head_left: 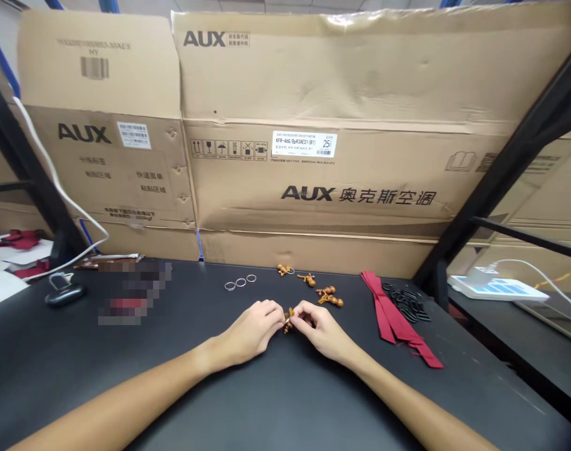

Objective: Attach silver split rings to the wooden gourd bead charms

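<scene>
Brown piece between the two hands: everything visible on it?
The brown charm looks like small glossy orange-brown wood, rounded like a gourd or beads. Most of it is hidden: fingertips of the left hand and right hand pinch it from both sides, low over the black table. A pale glint beside it may be a metal ring; too small to confirm.

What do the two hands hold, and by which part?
The left hand and right hand pinch one small brown gourd charm between their fingertips, one from each side; the exact part is too small to tell.
</scene>
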`<state>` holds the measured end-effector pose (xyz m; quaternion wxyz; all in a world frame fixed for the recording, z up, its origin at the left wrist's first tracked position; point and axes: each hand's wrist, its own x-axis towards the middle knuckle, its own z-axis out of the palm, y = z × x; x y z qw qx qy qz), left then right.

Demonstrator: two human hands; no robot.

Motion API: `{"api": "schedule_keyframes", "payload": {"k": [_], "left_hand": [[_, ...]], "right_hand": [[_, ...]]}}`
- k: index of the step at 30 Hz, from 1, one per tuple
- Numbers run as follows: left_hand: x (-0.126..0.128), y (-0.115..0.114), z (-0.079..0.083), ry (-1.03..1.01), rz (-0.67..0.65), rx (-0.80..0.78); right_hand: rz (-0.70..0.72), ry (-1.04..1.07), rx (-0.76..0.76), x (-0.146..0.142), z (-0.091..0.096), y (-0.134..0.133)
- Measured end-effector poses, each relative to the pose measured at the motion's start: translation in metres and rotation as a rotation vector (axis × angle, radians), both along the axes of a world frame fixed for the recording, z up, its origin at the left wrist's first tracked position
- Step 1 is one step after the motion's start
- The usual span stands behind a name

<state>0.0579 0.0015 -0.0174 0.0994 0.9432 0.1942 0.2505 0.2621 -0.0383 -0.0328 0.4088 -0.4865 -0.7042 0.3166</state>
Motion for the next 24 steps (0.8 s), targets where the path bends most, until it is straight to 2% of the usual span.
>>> {"api": "schedule_keyframes", "payload": {"k": [5,11,24], "left_hand": [[-0.0002,0.0018,0.0014,-0.072,-0.022,-0.151],[-0.001,0.0046,0.0033,-0.1,-0.057,-0.251],[-0.0013,0.005,0.0047,-0.1,-0.083,-0.282]], "right_hand": [[0.007,0.004,-0.009,0.0011,0.0006,0.0009],[0.0,-0.018,0.024,0.0026,-0.0003,0.0021],[-0.035,-0.082,0.092,0.0008,0.002,0.0003]]}}
